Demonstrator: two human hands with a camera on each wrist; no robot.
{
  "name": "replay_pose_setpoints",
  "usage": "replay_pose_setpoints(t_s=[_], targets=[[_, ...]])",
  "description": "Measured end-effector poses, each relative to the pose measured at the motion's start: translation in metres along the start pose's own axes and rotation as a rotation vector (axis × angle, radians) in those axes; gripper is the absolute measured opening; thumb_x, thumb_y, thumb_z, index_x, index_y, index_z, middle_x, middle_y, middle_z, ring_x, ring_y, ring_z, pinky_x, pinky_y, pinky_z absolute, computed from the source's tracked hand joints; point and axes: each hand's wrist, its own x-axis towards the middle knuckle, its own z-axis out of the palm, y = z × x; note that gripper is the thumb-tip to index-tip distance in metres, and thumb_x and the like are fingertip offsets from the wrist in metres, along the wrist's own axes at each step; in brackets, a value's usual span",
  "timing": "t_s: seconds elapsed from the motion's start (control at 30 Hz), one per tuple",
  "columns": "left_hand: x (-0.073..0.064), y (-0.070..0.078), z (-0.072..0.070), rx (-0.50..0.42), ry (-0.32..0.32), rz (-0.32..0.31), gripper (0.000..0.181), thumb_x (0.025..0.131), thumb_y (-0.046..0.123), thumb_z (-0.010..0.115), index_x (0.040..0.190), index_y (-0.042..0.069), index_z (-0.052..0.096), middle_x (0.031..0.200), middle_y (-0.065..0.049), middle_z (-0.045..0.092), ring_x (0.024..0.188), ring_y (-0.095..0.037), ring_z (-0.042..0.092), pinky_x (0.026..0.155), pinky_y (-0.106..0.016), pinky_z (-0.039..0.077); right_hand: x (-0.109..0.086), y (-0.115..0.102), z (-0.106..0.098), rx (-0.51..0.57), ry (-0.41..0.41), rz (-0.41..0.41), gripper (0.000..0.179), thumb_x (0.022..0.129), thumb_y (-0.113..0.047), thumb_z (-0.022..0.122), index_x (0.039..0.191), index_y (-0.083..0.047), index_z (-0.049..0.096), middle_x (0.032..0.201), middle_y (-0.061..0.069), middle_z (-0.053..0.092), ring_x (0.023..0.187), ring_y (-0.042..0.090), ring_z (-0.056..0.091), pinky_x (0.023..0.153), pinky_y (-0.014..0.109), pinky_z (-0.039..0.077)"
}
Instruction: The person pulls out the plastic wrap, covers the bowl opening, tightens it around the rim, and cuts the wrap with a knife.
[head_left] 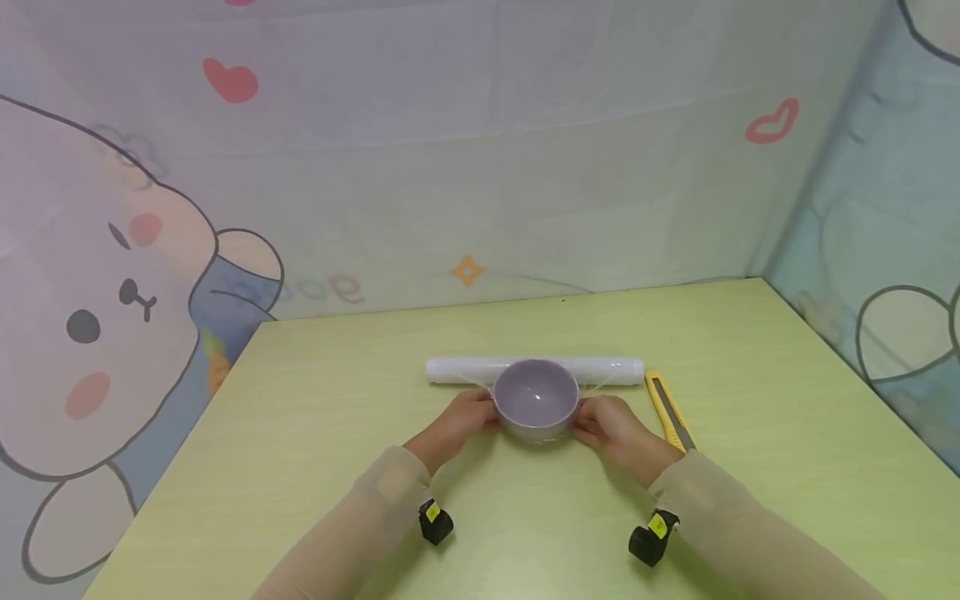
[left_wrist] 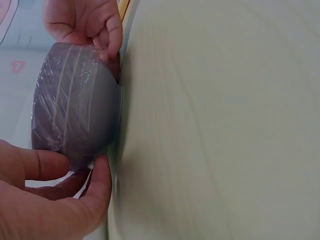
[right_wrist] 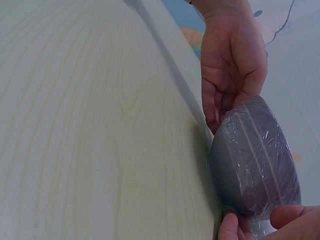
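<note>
A purple bowl point(head_left: 536, 398) stands upright on the table, and clear cling film point(left_wrist: 62, 95) is stretched over its mouth and down its sides, wrinkled and shiny. On the bowl's left side my left hand point(head_left: 467, 417) pinches the film between thumb and fingers, close against the wall. Opposite it, my right hand point(head_left: 617, 432) pinches the film at the right side, fingers low by the base. Thin film edges stick out past both hands in the head view. Behind the bowl lies a white roll of cling film point(head_left: 611, 370), partly hidden by it.
A yellow utility knife point(head_left: 670, 410) lies to the right, its lower end covered by the right forearm. The pale green table point(head_left: 337, 467) meets a printed cloth backdrop point(head_left: 420, 167) along the back and sides.
</note>
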Motion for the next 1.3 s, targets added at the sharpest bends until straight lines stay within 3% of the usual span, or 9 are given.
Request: replay_pose_setpoints(t_s=[0.2, 0.3, 0.37, 0.47, 0.67, 0.83, 0.93, 1.07, 1.3], targets=[[-0.002, 0.002, -0.001, -0.012, 0.020, -0.001, 0.034, 0.084, 0.004, 0.053, 0.115, -0.006, 0.059, 0.115, -0.019, 0.062, 0.088, -0.012, 0.058, 0.087, -0.035, 0.050, 0.001, -0.002, -0.008, -0.044, -0.021, 0.022, 0.035, 0.088, 0.003, 0.036, 0.120, 0.016, 0.039, 0.093, 0.007, 0.058, 0.089, 0.013, 0.056, 0.108, 0.046, 0.030], [-0.006, 0.002, -0.002, -0.012, 0.022, 0.015, 0.042, 0.083, 0.008, 0.054, 0.121, -0.009, 0.052, 0.117, -0.022, 0.059, 0.095, -0.019, 0.059, 0.091, -0.038, 0.047, 0.001, -0.004, -0.014, -0.099, -0.068, 0.028, 0.040, 0.091, -0.003, 0.033, 0.126, 0.016, 0.032, 0.112, 0.024, 0.056, 0.104, 0.024, 0.056, 0.108, 0.046, 0.029], [-0.011, 0.001, -0.002, 0.004, 0.030, 0.008, 0.053, 0.084, 0.013, 0.056, 0.129, -0.009, 0.042, 0.121, -0.023, 0.057, 0.102, -0.025, 0.059, 0.092, -0.041, 0.046, -0.001, -0.005, -0.020, -0.157, -0.102, 0.033, 0.048, 0.093, -0.006, 0.029, 0.134, 0.017, 0.022, 0.130, 0.033, 0.044, 0.118, 0.034, 0.050, 0.109, 0.046, 0.028], [-0.021, 0.003, 0.001, 0.073, 0.071, 0.005, 0.071, 0.083, 0.021, 0.060, 0.139, -0.006, 0.026, 0.130, -0.022, 0.050, 0.114, -0.033, 0.053, 0.095, -0.045, 0.043, -0.007, -0.012, -0.028, -0.332, -0.132, 0.002, 0.054, 0.094, -0.011, 0.028, 0.137, 0.018, 0.012, 0.140, 0.035, 0.029, 0.128, 0.040, 0.038, 0.105, 0.045, 0.034], [-0.036, 0.007, 0.020, 0.249, 0.167, 0.124, 0.093, 0.073, 0.025, 0.074, 0.139, -0.010, 0.018, 0.140, -0.030, 0.028, 0.129, -0.043, 0.032, 0.104, -0.052, 0.032, -0.010, -0.040, -0.045, -0.962, 0.021, -0.275, 0.036, 0.091, -0.014, 0.044, 0.120, 0.008, 0.041, 0.109, 0.022, 0.056, 0.092, 0.028, 0.057, 0.075, 0.036, 0.048], [-0.035, 0.005, 0.040, 0.237, 0.254, 0.219, 0.101, 0.060, 0.022, 0.083, 0.136, -0.009, 0.023, 0.135, -0.027, 0.030, 0.127, -0.039, 0.030, 0.105, -0.053, 0.027, 0.005, -0.064, -0.061, -1.392, 0.100, -0.459, 0.037, 0.086, -0.006, 0.049, 0.120, 0.009, 0.046, 0.116, 0.027, 0.052, 0.099, 0.040, 0.052, 0.079, 0.048, 0.045], [-0.032, 0.006, 0.047, 0.228, 0.292, 0.233, 0.105, 0.057, 0.027, 0.086, 0.136, -0.005, 0.024, 0.132, -0.024, 0.032, 0.123, -0.036, 0.031, 0.102, -0.052, 0.031, 0.016, -0.071, -0.068, -1.497, 0.051, -0.465, 0.044, 0.083, -0.002, 0.054, 0.124, 0.010, 0.045, 0.126, 0.033, 0.044, 0.111, 0.050, 0.043, 0.087, 0.057, 0.041], [-0.032, 0.008, 0.053, 0.213, 0.305, 0.154, 0.115, 0.059, 0.032, 0.086, 0.139, -0.006, 0.013, 0.137, -0.027, 0.022, 0.125, -0.039, 0.029, 0.100, -0.052, 0.034, 0.030, -0.068, -0.069, -1.562, 0.014, -0.477, 0.044, 0.082, 0.000, 0.057, 0.124, 0.007, 0.048, 0.128, 0.031, 0.045, 0.113, 0.050, 0.042, 0.088, 0.058, 0.040], [-0.030, 0.008, 0.064, 0.169, 0.351, 0.090, 0.120, 0.059, 0.034, 0.086, 0.140, -0.007, 0.008, 0.138, -0.027, 0.019, 0.122, -0.039, 0.034, 0.100, -0.048, 0.036, 0.044, -0.058, -0.064, -1.687, 0.021, -0.505, 0.033, 0.086, -0.008, 0.059, 0.116, 0.005, 0.053, 0.113, 0.026, 0.057, 0.099, 0.041, 0.055, 0.083, 0.051, 0.046]])
